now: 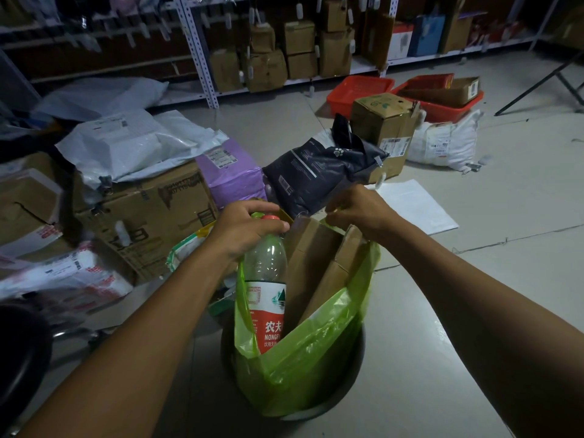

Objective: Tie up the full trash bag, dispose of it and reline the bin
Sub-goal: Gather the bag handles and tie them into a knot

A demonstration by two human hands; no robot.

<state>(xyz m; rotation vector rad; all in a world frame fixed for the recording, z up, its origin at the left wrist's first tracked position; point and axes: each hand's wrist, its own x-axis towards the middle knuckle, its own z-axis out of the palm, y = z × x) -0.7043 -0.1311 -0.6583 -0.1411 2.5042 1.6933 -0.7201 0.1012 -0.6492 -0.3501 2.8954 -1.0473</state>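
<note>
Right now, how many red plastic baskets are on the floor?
2: one empty red basket by the shelving, another red basket right of it holding cardboard boxes. Clutter may hide more.

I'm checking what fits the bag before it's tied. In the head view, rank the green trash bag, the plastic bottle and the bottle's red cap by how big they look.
Largest to smallest as they look:
1. green trash bag
2. plastic bottle
3. red cap, partly hidden by the left hand
</note>
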